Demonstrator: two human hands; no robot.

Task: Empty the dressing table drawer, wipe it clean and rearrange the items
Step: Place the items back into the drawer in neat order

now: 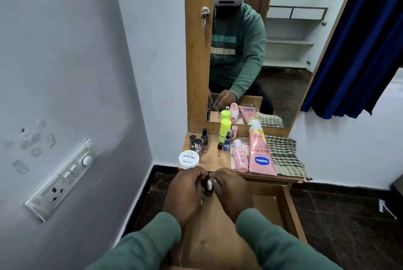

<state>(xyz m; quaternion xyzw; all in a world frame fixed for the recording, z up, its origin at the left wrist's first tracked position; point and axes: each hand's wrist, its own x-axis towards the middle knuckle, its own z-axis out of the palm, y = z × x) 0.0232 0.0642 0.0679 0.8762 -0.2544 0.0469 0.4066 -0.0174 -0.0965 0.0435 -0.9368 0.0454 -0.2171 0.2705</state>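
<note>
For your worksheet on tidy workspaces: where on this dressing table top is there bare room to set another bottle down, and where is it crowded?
Bare wood shows between the amber bottle and the white Zudio jar, toward the front edge. The left back corner is crowded with nail polish bottles; the right is filled by the Vaseline tube and checked cloth.
</note>
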